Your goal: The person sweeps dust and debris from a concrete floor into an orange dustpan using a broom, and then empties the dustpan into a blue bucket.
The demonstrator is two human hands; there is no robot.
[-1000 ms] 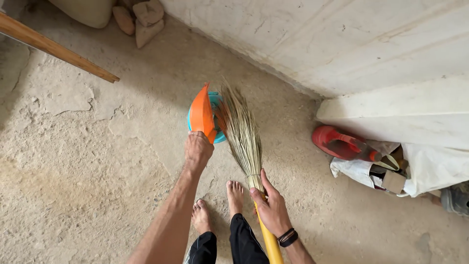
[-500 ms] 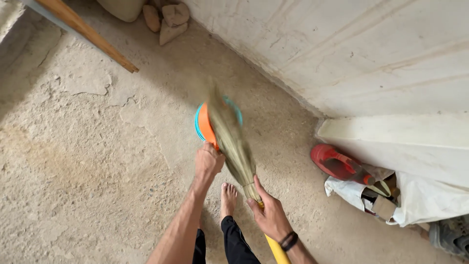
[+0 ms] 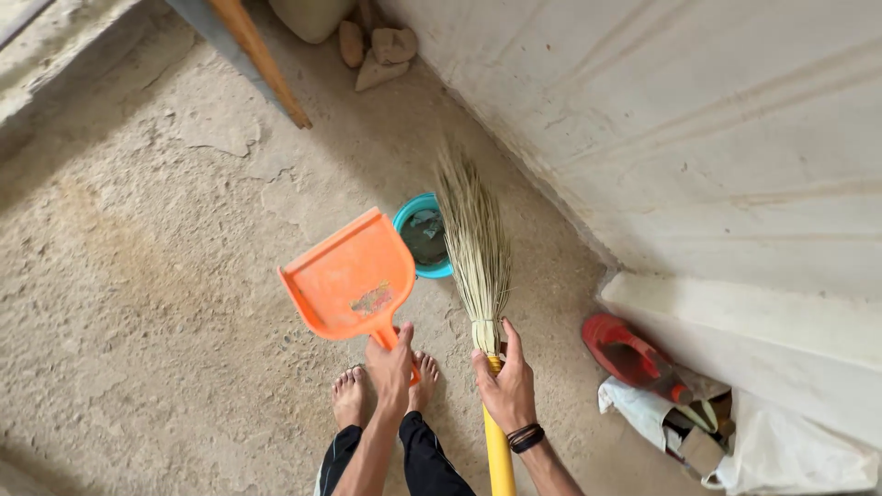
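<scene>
In the head view, the left hand is closed around the handle of an orange dustpan; the fingers cover most of that handle, so little of it shows. The pan is lifted above the concrete floor, its open scoop facing up toward the camera, with a patch of dust or a worn label on its inner face that is too small to make out. The right hand is wrapped around the yellow handle of a grass broom, just below the binding where the bristles start; the handle runs out of the bottom edge of the picture. The bristles fan upward and their tips overlap the rim of a teal bucket, which stands on the floor near the foot of the white wall. The dustpan's corner hides part of the bucket's near rim, and the contents inside look dark and unclear. Two bare feet stand below the dustpan, one partly behind the left hand. At the right, a red bottle lies beside white bags, cut off at the lower right corner. A wooden pole and some stones sit at the top edge.
</scene>
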